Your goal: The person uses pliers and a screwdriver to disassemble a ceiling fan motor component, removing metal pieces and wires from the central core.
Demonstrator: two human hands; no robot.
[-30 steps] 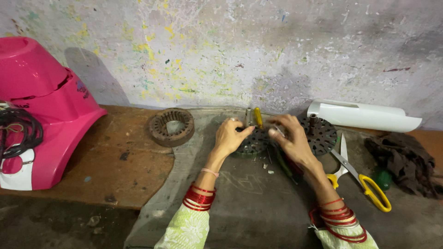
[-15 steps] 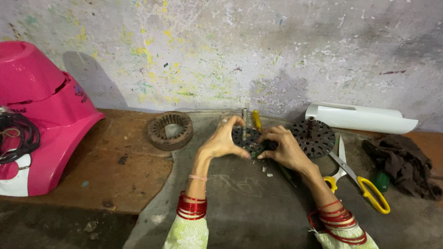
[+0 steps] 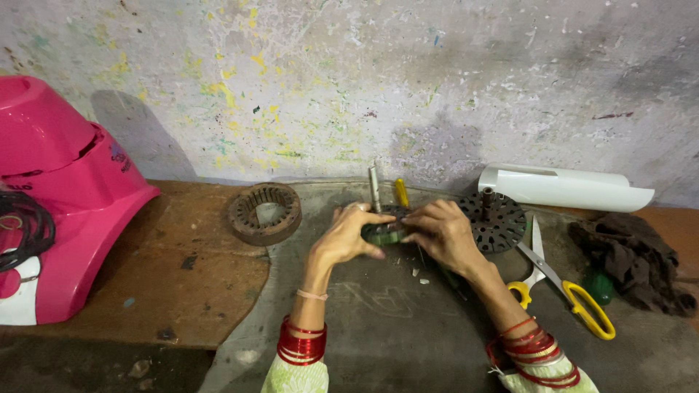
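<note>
Both hands hold the small round motor part (image 3: 384,231) on the grey table (image 3: 408,327), left hand (image 3: 342,240) & right hand (image 3: 440,234) fingers clamped on its sides, so grip it evenly w/ no tilt, pls.

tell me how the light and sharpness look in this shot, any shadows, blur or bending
Head view: soft, even light with no harsh glare; the pink appliance housing casts a dim shadow on the paint-spattered wall. Left hand and right hand are fairly sharp around the dark round part they grip. The wide lens bows the edges, and the brown rag is dim.
</note>
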